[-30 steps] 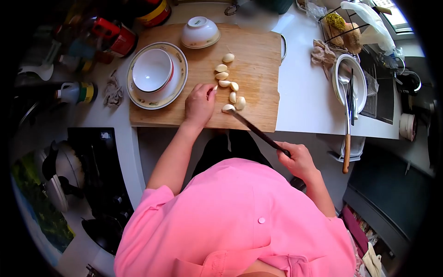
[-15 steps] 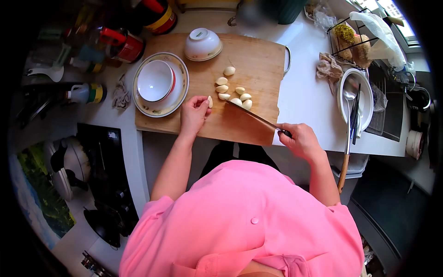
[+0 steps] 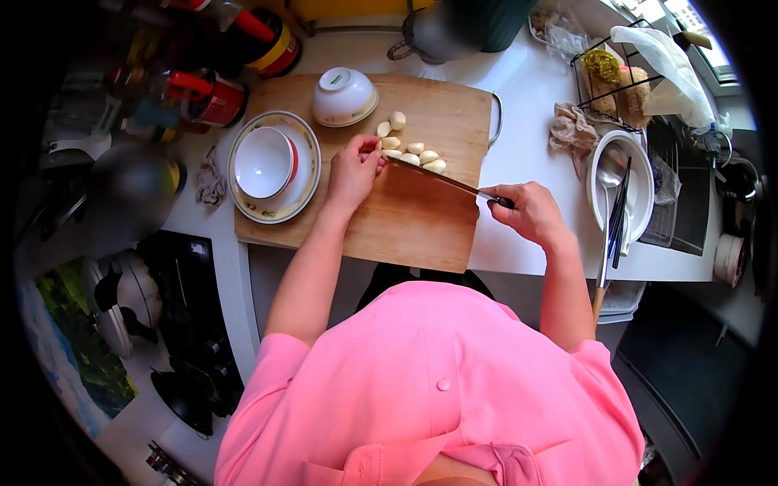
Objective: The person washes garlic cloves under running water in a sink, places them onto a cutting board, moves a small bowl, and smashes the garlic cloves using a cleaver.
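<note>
On the wooden cutting board (image 3: 429, 231) lies a small cluster of peeled garlic cloves (image 3: 412, 159). My left hand (image 3: 353, 174) is at the cluster's left side, its thumb and fingers pinched on a garlic clove that is mostly hidden, with a pale bit showing. My right hand (image 3: 528, 214) grips the dark handle of a kitchen knife (image 3: 442, 177). The blade slants across the board's right part, and its tip reaches the cloves close to my left fingertips. An upside-down white bowl (image 3: 344, 95) rests on the board behind the cloves.
At the board's left, a white bowl (image 3: 263, 163) sits in a rimmed plate (image 3: 311, 185). On the right stand an oval basin (image 3: 594, 190) with a ladle (image 3: 605, 231), a crumpled cloth (image 3: 574, 130) and a wire rack (image 3: 577, 74). Bottles (image 3: 219, 101) crowd the back left.
My left hand has moved up and right to the cloves, and the knife tip is now near its fingers. Several cloves sit closer together. The view has shifted slightly.
</note>
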